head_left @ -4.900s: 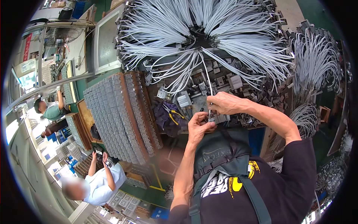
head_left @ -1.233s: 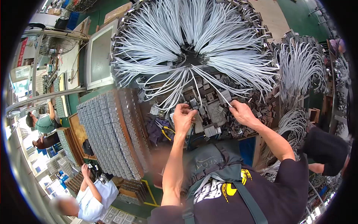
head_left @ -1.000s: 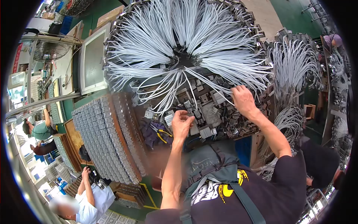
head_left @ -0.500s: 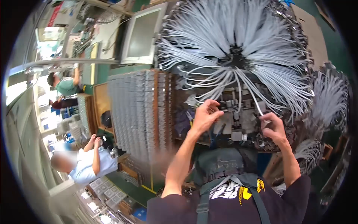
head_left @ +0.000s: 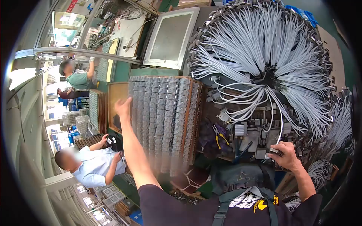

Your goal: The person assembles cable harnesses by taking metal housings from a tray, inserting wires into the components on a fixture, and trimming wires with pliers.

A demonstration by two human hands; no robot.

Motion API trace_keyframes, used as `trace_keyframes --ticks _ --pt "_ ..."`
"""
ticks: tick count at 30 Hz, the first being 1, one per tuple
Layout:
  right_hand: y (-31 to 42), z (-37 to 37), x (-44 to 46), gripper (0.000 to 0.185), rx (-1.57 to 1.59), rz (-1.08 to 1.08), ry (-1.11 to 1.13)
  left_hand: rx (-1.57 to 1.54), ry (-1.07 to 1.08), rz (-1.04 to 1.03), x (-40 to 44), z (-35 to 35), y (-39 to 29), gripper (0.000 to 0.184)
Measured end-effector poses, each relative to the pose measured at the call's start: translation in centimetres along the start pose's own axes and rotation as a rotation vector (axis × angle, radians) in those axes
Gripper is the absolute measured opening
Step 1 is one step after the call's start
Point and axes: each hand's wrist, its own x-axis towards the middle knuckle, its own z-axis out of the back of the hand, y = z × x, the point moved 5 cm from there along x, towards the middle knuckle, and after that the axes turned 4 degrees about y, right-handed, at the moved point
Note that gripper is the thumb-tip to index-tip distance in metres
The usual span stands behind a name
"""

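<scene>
We log green floor (head_left: 121, 73) showing in patches, white glare from windows (head_left: 22, 78) at far left, a wire-caged fan (head_left: 121, 9) near a pale tabletop (head_left: 130, 29), upper left.

- Right hand (head_left: 287, 156) pinching a small metal piece (head_left: 275, 151) at this white cable (head_left: 281, 130)!
- Left hand (head_left: 123, 108) stretched out, beside stacked grey blocks (head_left: 162, 113)!
- Yellow-handled pliers (head_left: 217, 141) nearby!

A black, short-sleeved T-shirt (head_left: 181, 205) printed in white and yellow is worn beneath a dark pack (head_left: 243, 176) with buckled, grey-green straps (head_left: 225, 205).
</scene>
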Motion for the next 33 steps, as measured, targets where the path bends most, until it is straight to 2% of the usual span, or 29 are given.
trace_keyframes --ticks 1,2,5,6,8,11,16,18,20,21,22,23,24,25,27,28,30,32,33 --pt "0.1 -0.2 0.4 0.037 0.103 -0.071 0.039 -0.024 0.027 0.110 1.1 0.2 1.5 0.055" --pt "1.0 0.2 1.0 0.041 0.106 -0.120 0.119 -0.266 0.104 0.152 2.4 -0.1 3.4 0.054" --pt "1.6 -0.6 1.4 0.044 0.188 -0.195 0.161 -0.362 0.117 0.262 3.8 -0.9 5.6 0.064" --pt "2.0 -0.7 1.8 0.045 0.188 -0.207 0.193 -0.366 0.121 0.264 4.6 -1.1 6.5 0.064" --pt "2.2 -1.1 2.0 0.045 0.183 -0.217 0.207 -0.254 0.103 0.282 6.1 -0.9 8.7 0.079" --pt "2.0 -1.6 2.1 0.044 0.201 -0.271 0.242 -0.241 0.159 0.292 7.2 -0.9 9.7 0.087" --pt "1.8 -1.9 1.9 0.039 0.188 -0.302 0.267 -0.288 0.158 0.234 7.7 -1.2 9.8 0.083" --pt "0.3 -1.7 0.3 0.036 0.166 -0.377 0.324 -0.273 0.069 0.222 7.3 -0.9 9.7 0.079" --pt "-1.4 0.5 -1.9 0.025 -0.036 -0.421 0.310 -0.141 -0.030 0.173 7.2 0.6 8.9 0.074" --pt "-2.8 2.0 -3.6 0.023 -0.183 -0.454 0.311 -0.327 0.052 0.164 7.2 1.4 9.2 0.067" --pt "-4.9 3.5 -5.7 0.023 -0.343 -0.454 0.299 -0.245 0.001 0.000 8.5 3.0 9.4 0.063" --pt "-6.6 4.6 -7.5 0.023 -0.502 -0.455 0.290 -0.219 0.033 0.044 7.4 3.5 7.1 0.050" --pt "-7.3 5.3 -8.0 0.026 -0.498 -0.454 0.238 -0.367 0.166 0.016 7.6 3.9 5.9 0.045" --pt "-7.6 6.4 -8.0 0.030 -0.494 -0.445 0.189 -0.461 0.126 -0.012 5.6 3.2 2.7 0.044" --pt "-5.4 6.9 -5.1 0.040 -0.296 -0.578 0.251 -0.510 0.217 -0.035 1.0 0.0 -4.5 0.048" --pt "-4.8 6.4 -3.6 0.042 -0.117 -0.589 0.375 -0.524 0.304 -0.142 -1.0 -2.0 -7.0 0.049" --pt "-5.2 4.6 -2.7 0.044 0.366 -0.582 0.561 -0.620 0.498 -0.143 -9.1 -8.3 -14.3 0.046" --pt "-6.2 2.3 -2.2 0.042 0.882 -0.554 0.689 -0.472 0.624 -0.117 -19.7 -15.2 -18.7 0.049" --pt "-6.2 1.8 -1.6 0.041 1.101 -0.542 0.754 -0.341 0.723 -0.150 -24.2 -18.6 -18.6 0.049"
